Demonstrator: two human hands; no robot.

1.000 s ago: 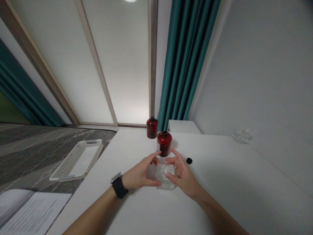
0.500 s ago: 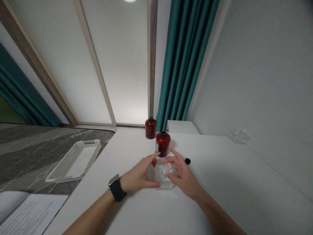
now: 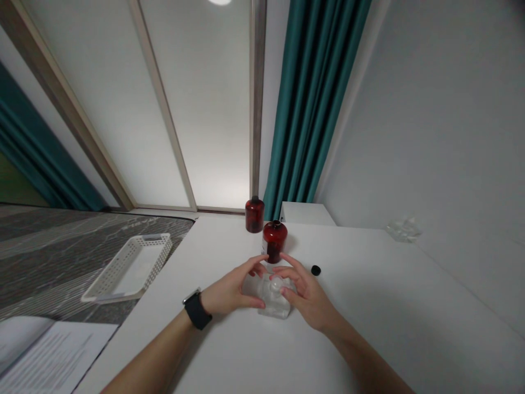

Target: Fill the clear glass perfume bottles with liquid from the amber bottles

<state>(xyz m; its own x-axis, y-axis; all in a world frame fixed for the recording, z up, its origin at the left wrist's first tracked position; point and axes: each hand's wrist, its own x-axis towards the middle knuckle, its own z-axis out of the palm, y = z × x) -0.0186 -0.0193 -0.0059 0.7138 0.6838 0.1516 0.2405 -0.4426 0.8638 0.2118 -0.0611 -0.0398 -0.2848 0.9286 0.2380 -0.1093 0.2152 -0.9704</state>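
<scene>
A clear, squarish container (image 3: 274, 306) with a round part on top is on the white table, between my hands. My left hand (image 3: 241, 284), with a dark-banded watch at its wrist, curves around the container's left side, its thumb at the front left. Around the right side curls my right hand (image 3: 301, 293), its thumb and fingers by the round part. Some fingertips are hidden behind the container. Just beyond my fingers stands a dark red-brown bottle (image 3: 274, 236), its neck uncapped. A small black cap (image 3: 315, 270) lies to the right of my right hand.
Behind the near bottle stands a second red-brown bottle (image 3: 255, 216) with a black cap. Crumpled clear plastic (image 3: 403, 230) lies by the right wall. A white basket (image 3: 98, 282) and an open booklet (image 3: 77, 345) are at the left. A teal curtain (image 3: 314, 109) hangs behind.
The clear container has turned slightly between my hands. My left thumb has shifted a little up and left along its front edge. The view has moved slightly; the bottles and cap stay put.
</scene>
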